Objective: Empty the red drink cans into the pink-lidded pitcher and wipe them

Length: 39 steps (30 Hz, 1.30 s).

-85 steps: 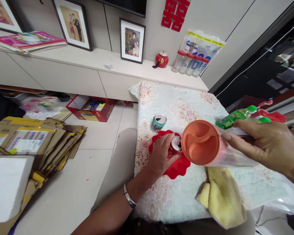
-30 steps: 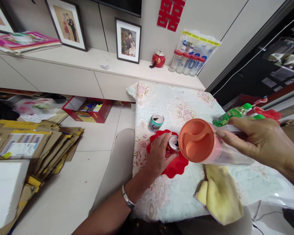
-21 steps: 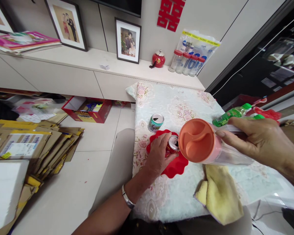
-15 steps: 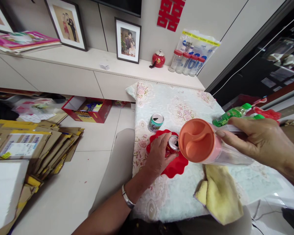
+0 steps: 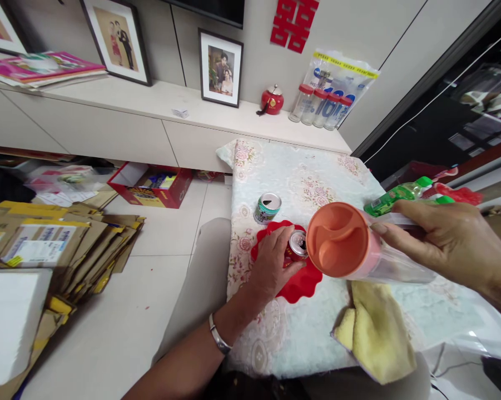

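Note:
My left hand [image 5: 271, 264] wraps round a small red drink can [image 5: 297, 244] whose top is open. The can stands on a red scalloped plate [image 5: 302, 286]. In my right hand [image 5: 446, 244] is the handle of a clear plastic pitcher [image 5: 390, 264] with an orange lid [image 5: 337, 239]. The pitcher is tilted over on its side, its lid facing left close beside the can's top. Whether any liquid flows between them I cannot make out. Behind the plate a second opened can [image 5: 268, 208], teal and silver, stands upright on the floral tablecloth [image 5: 292, 166].
A yellow cloth [image 5: 375, 333] lies at the table's front edge. Green bottles [image 5: 400, 195] are at the right edge. Beyond the table, a ledge [image 5: 162, 103] holds photo frames, a red jar [image 5: 272, 101] and lidded glass jars [image 5: 317, 106]. Flattened cardboard [image 5: 75, 250] is stacked on the floor at left.
The view has shifted very slightly. Both hands, the red can and the tilted pitcher keep nearly the same positions relative to each other.

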{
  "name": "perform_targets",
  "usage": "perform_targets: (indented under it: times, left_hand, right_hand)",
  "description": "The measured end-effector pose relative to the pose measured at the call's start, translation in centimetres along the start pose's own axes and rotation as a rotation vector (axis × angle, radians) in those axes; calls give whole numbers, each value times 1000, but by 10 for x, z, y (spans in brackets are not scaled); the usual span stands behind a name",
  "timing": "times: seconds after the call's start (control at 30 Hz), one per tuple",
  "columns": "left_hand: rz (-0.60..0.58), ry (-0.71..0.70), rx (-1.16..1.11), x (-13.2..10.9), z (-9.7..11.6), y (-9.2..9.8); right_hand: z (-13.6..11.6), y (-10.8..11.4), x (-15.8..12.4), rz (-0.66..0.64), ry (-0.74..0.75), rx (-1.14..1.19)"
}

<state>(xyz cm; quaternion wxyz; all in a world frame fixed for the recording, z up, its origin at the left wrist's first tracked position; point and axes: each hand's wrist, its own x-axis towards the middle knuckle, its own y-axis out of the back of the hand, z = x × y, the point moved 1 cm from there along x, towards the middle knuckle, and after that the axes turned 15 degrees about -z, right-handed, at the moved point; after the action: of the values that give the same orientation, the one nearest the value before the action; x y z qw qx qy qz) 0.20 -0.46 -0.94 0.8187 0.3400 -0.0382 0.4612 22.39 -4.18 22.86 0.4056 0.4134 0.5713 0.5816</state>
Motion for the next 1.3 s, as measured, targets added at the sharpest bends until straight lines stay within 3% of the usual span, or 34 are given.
perform_targets:
  times: [0.27,1.3]
  left_hand:
    - [-3,-1,1,1,0,1]
    - [5,0,-2,0,0,0]
  right_hand:
    - [-3,2,2,49,128,-106]
    - [-2,2,0,40,96,-82]
